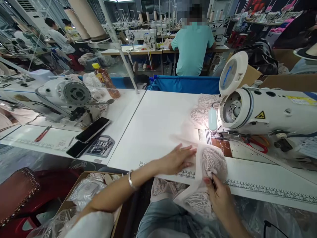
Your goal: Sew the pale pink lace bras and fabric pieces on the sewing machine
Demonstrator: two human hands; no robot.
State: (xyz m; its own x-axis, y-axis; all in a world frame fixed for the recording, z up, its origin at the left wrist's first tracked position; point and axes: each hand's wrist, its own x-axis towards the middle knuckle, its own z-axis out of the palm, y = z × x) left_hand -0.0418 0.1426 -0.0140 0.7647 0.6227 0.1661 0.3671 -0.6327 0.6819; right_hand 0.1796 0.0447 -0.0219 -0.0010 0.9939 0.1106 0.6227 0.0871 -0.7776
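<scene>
A pale pink lace piece (214,160) with moulded, bra-like cups lies over the table's front edge and hangs towards my lap. My right hand (220,196) is closed on its lower middle, thumb and fingers pinching the fabric. A small dark thing shows between those fingers, too little of it visible to name. My left hand (177,160) rests flat on the white tabletop, fingers stretched out, fingertips at the piece's left edge. Just beyond stands a sewing machine (237,109) with its lamp lit, and more lace cups (199,115) lie beside its needle area.
Red-handled scissors (259,145) lie under the machine arm. To the left are a second sewing machine (66,94), two phones (92,129), a red snipper (42,134) and a drink bottle (107,82). A box (71,190) of plastic-wrapped pieces stands below. A person (193,49) sits ahead.
</scene>
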